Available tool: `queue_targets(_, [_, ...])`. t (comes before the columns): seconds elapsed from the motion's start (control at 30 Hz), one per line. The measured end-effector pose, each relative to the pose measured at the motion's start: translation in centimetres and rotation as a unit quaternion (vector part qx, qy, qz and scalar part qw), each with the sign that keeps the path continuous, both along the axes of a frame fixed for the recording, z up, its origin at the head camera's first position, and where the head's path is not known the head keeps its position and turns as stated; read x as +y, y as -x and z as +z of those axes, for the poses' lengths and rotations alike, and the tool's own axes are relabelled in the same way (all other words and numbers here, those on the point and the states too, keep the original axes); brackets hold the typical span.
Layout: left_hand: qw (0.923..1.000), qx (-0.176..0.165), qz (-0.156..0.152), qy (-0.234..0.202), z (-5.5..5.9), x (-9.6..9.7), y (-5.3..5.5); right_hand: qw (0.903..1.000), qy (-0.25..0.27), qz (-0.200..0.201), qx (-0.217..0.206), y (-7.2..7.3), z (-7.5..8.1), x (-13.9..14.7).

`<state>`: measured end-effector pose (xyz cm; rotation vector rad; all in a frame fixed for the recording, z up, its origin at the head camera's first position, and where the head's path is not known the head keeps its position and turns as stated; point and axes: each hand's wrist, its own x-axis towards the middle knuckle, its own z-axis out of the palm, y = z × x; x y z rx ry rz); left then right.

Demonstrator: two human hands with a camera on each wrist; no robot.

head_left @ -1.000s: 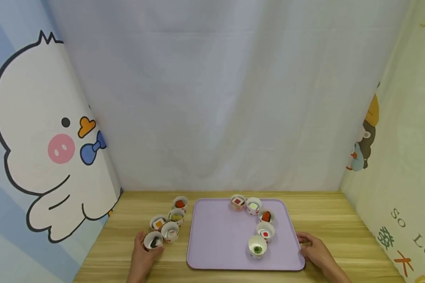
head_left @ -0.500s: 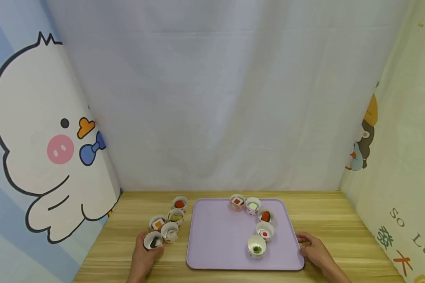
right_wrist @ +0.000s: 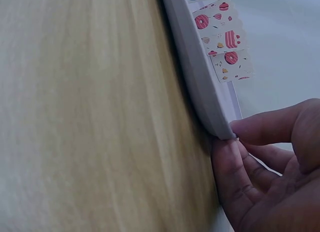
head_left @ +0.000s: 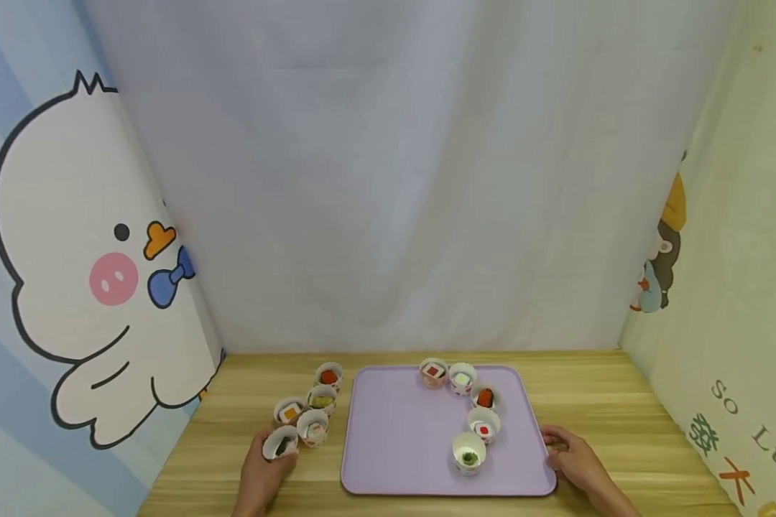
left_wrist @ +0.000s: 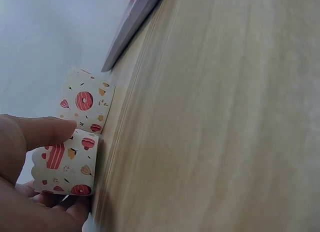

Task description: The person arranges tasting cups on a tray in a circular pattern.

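In the head view, my left hand (head_left: 260, 477) grips a white paper cup (head_left: 273, 439) at the front left of the table. Inside that cup is something dark and pale, partly behind the thumb. The left wrist view shows the thumb on the near side of the printed cup (left_wrist: 70, 162), with other fingers around its far side. My right hand (head_left: 575, 459) is at the right edge of a lilac tray (head_left: 401, 431). Up close in the right wrist view, thumb and fingers pinch the tray's rim (right_wrist: 200, 77).
Behind the held cup stand several more paper cups, including one with an orange-topped piece (head_left: 289, 411) and one with a red piece (head_left: 329, 377). On the tray, several cups form a curve, the nearest a cup with something green (head_left: 469, 454). A pale curtain (head_left: 388, 179) hangs behind the table.
The head view has tilted up slightly, so the table sits a little lower in it. Both hands, the cups and the tray keep their places.
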<state>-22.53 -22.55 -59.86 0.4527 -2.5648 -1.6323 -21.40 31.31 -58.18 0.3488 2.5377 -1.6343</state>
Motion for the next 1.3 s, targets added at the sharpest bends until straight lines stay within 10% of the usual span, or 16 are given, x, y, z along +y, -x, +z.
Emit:
queue_targets(0.5, [0.9999,0.012,0.008,0.004,0.8,-0.4,-1.1,1.0,-0.007,-0.004,-0.004,0.1,-0.1,0.0])
queue_targets(1.3, [0.9929,0.083,-0.078,-0.034,6.7,3.6,-1.5,0.9997,-0.014,-0.003,-0.019,0.3,-0.1,0.1])
